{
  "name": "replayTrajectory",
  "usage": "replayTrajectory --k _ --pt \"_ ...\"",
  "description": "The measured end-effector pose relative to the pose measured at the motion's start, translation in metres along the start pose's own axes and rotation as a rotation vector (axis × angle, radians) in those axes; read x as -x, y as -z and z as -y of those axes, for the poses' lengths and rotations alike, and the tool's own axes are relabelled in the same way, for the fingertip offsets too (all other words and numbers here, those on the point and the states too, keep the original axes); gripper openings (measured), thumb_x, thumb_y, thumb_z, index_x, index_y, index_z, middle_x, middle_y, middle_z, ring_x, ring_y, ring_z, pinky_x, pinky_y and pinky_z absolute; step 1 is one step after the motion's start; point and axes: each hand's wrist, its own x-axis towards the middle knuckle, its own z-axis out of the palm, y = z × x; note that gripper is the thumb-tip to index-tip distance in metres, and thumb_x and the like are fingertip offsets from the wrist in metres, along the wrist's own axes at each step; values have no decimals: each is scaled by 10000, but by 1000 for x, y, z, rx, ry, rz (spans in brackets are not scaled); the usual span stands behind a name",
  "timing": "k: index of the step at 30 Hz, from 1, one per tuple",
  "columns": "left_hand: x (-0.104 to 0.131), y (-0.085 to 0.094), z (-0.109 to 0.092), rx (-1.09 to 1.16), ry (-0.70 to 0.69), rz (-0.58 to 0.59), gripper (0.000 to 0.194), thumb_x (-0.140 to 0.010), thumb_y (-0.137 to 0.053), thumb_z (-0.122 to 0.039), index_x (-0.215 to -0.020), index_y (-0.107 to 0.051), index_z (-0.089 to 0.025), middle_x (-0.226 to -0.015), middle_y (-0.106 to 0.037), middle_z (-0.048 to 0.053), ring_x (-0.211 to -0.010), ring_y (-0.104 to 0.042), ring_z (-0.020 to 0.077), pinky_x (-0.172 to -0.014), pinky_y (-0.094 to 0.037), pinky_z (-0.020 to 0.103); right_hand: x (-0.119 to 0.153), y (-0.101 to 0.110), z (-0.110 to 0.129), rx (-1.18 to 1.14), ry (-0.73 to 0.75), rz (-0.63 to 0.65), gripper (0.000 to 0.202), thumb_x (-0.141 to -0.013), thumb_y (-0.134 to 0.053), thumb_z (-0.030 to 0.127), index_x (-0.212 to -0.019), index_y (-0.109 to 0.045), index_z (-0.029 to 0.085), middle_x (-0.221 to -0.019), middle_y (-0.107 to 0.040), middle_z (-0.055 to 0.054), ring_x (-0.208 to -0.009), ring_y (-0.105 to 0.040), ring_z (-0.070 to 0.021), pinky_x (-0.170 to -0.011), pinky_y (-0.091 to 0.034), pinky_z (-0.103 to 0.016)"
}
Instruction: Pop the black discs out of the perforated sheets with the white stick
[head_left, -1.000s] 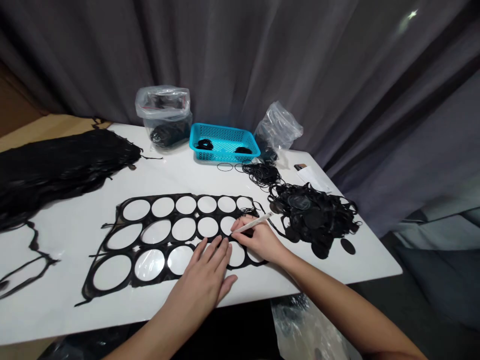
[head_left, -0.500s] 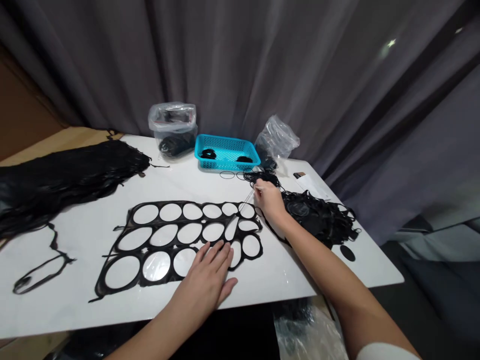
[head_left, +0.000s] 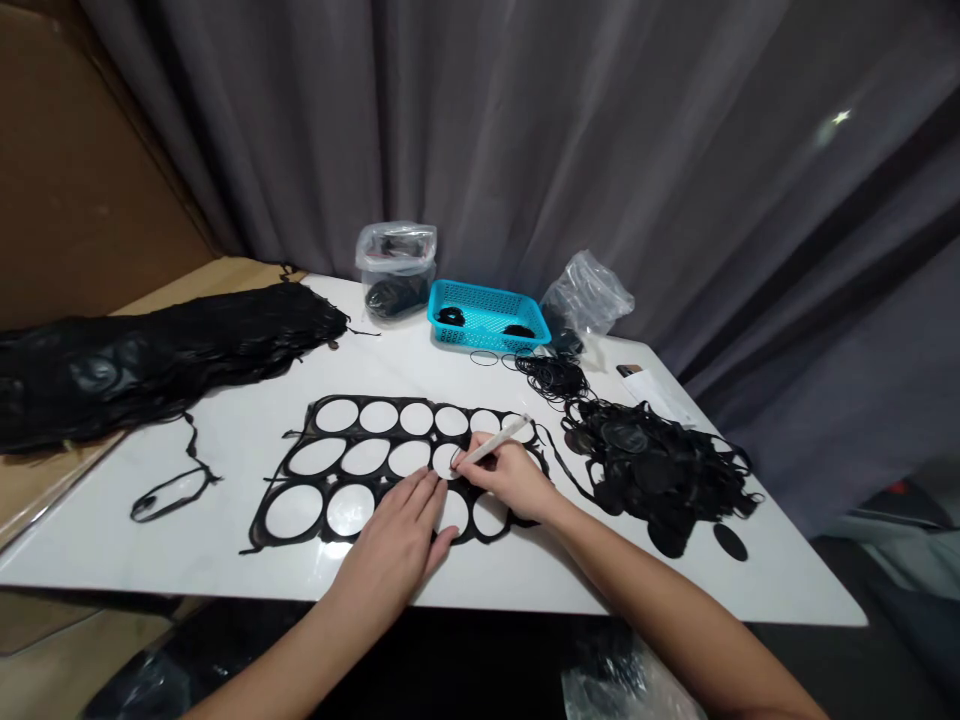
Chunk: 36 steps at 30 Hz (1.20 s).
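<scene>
- Far left: big heap of black rubber sheets is lying across the table edge; a loose black offcut strip is sitting just in front of it on the white table.
- Centre: black rubber sheet with round cut-outs is lying flat, 3 rows of holes.
- Left hand is pressing flat on the near edge of that sheet, fingers spread, gripping nothing, just pinning it.
- Right hand is clenched pen-style around a thin white pick tool, tip pointing into a hole in the middle row.
- Change: 0.5 s ago the right hand was out at the loose rings by the basket; now it is back on the sheet, tool at a hole beside the left fingertips. Looks like 1 ring dropped off, next hole being worked.
- Behind: clear bag of black parts, blue basket, crumpled clear bag.
- Right: pile of thin black O-rings, then a mound of black discs and scrap lying close to the right forearm, crowding that side.
</scene>
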Motion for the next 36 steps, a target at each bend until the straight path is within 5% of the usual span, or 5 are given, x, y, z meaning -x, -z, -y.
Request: replayTrajectory --k 27,36 --pt "5 -2 -4 -76 -26 5 431 -1023 -407 -319 -1290 -584 -30 -1321 -622 209 -1308 -530 327 -1096 -432 452 10 -13 0 175 121 -13 137 -876 -623 186 -746 -610 227 -893 -718 -10 -915 -617 -203 -846 -441 -340" --pt "2 -2 -4 -104 -47 -22 408 -1019 -401 -264 -1260 -609 -9 -1254 -661 206 -1273 -556 326 -1071 -453 445 20 -17 -15 505 460 73 148 -972 -499 204 -843 -572 205 -888 -646 -70 -873 -540 -215 -780 -446 -342"
